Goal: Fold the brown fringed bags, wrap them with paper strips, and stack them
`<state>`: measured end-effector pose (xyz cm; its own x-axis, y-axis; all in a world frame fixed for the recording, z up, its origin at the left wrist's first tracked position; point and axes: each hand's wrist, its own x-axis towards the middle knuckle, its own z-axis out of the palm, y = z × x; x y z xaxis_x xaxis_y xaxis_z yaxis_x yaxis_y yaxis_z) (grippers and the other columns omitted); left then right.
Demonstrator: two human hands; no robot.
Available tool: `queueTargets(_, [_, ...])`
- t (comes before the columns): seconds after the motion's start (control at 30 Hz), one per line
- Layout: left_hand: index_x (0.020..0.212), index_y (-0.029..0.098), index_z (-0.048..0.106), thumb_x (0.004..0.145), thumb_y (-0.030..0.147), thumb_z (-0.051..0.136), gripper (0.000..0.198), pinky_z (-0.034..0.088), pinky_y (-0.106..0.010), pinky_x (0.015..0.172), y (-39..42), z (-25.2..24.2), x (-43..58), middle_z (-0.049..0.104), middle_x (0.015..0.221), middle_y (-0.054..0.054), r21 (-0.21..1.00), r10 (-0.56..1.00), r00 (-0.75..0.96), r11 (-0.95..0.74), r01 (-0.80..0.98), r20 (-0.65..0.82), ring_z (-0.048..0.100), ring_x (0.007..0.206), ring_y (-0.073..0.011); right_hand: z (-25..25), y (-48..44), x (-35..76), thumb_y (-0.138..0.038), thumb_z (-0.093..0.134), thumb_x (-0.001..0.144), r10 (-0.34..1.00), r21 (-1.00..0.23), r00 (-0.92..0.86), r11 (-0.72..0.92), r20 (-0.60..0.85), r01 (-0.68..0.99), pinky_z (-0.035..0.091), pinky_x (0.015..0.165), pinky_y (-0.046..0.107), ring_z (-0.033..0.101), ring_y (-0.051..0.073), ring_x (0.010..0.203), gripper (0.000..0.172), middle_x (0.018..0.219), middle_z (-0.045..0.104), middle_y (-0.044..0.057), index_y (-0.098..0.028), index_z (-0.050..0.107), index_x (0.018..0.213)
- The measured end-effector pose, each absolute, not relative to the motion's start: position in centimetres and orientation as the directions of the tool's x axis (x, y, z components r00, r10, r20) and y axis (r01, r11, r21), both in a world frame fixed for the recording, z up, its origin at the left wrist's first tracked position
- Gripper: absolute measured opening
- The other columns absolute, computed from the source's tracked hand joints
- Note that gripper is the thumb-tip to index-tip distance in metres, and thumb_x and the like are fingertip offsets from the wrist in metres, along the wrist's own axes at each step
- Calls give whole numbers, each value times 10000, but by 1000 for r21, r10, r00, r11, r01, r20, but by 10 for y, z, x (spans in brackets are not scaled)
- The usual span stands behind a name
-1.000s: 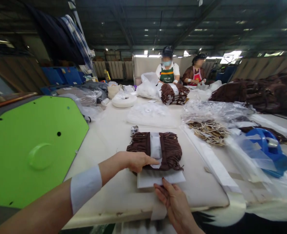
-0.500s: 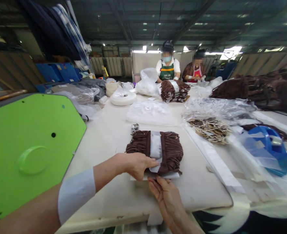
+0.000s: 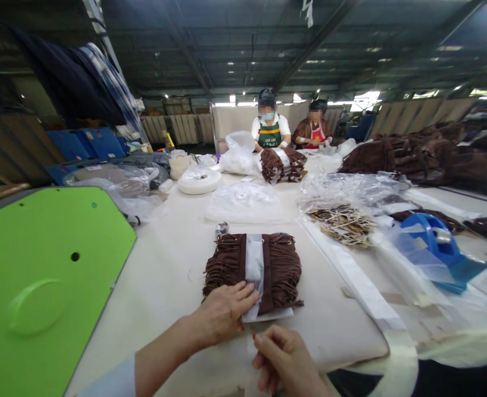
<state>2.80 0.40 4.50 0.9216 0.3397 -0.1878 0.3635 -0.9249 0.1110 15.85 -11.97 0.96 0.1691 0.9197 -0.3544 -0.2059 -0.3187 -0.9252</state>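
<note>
A brown fringed bundle (image 3: 279,270) lies flat on the table, with a whitish paper band (image 3: 254,262) across its middle and a white sheet (image 3: 282,314) showing under its near edge. My left hand (image 3: 225,310) rests on the bundle's near left part, fingers stretched out, the fingertips reaching onto the band. My right hand (image 3: 282,355) is closed in a pinch just in front of the bundle. At its fingertips a pale translucent strip (image 3: 250,350) runs from the bundle toward the table's near edge. A small shiny item (image 3: 221,229) sits behind the bundle's far left corner.
A green panel (image 3: 53,248) stands at the left. Clear plastic bags (image 3: 245,201) and a white roll (image 3: 199,181) lie beyond the bundle. To the right are corded tags (image 3: 342,223), a blue tape dispenser (image 3: 433,242) and long white strips (image 3: 351,281). Two people work across the table.
My left hand has gone from pointing at the band to lying flatter on the bundle. My right hand has drawn back from the bundle's near edge and curled into a pinch. The view has shifted.
</note>
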Motion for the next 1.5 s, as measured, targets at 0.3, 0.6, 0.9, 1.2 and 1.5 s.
queueTargets(0.3, [1290,182,413,822,239,535,487,463,-441,858,-3,21,22,460,1327,-178,40,324,945,-946,322,39,450,1210,-312,-1,-95,212,-226,570,831,668,-135,-193,407,718,904,314,984,369,599,180,964,197,943,700,19,-217,621,1021])
queueTargets(0.6, [1257,161,459,846,147,431,412,459,-429,864,-15,-2,45,501,1300,-156,-44,347,878,-923,381,331,486,1176,-307,-7,-95,239,-223,516,850,734,-97,-230,374,639,922,322,973,403,543,214,1075,272,1077,653,68,-181,556,1116])
queueTargets(0.9, [1194,84,481,817,106,331,406,420,-441,900,-19,-29,46,561,1224,-168,-3,301,759,-929,371,578,455,1197,-287,-2,-83,227,-105,491,757,713,-64,-290,424,638,903,148,1080,489,489,234,1148,418,1127,622,72,-223,574,1149])
queueTargets(1.2, [1337,124,322,677,257,489,695,291,-562,977,6,-8,48,294,1440,-164,-25,341,804,-915,404,487,260,1305,-365,-31,-64,236,-344,437,904,522,-99,-280,585,806,805,95,1116,420,637,148,873,236,792,724,-29,-245,641,837])
queueTargets(1.5, [1367,113,261,752,262,487,672,247,-507,1064,14,22,48,299,1444,-114,-17,214,961,-975,220,176,218,1344,-285,-40,-65,237,-376,466,896,442,-131,-250,669,862,732,113,1117,442,634,133,841,255,695,710,-64,-251,641,759])
